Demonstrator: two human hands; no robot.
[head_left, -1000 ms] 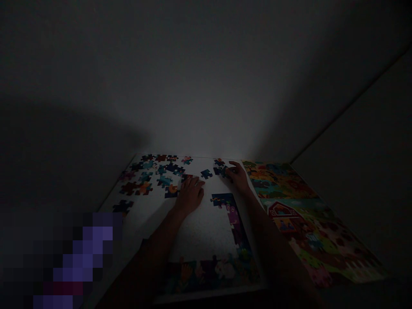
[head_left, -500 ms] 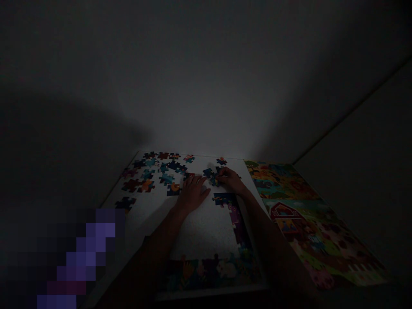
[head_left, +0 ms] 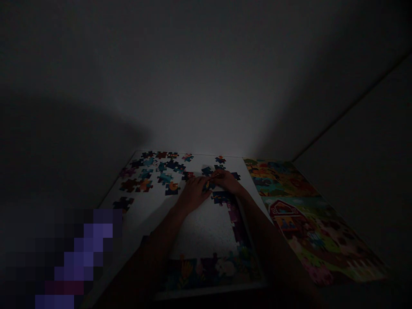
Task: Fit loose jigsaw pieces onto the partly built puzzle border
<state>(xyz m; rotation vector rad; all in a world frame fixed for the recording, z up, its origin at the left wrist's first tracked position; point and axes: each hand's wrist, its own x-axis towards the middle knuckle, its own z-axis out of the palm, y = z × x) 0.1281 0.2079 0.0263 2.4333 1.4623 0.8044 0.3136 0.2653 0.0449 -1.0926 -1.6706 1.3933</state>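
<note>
A dark blue puzzle piece with yellow on it (head_left: 210, 184) is between my two hands over the white board (head_left: 199, 223). My left hand (head_left: 194, 191) has its thumb and fingertips around the piece's left side. From the other side my right hand (head_left: 228, 180) meets it with bent, pinched fingers that partly hide it. Just below lies a joined blue corner section (head_left: 221, 197), linked to a purple strip (head_left: 236, 219) down the right side. Other loose pieces, such as a teal one (head_left: 206, 171) and a dark blue one (head_left: 236, 176), lie close to my right hand.
Several loose puzzle pieces (head_left: 165, 178) are scattered over the board's upper left. An assembled row (head_left: 206, 270) runs along the near edge. To the right lie colourful farm and animal pictures (head_left: 315, 240). A pale wall (head_left: 199, 94) rises behind; the scene is dim.
My hands have come together. The piece by my right hand has moved down and left, into my left fingers. The view has shifted slightly.
</note>
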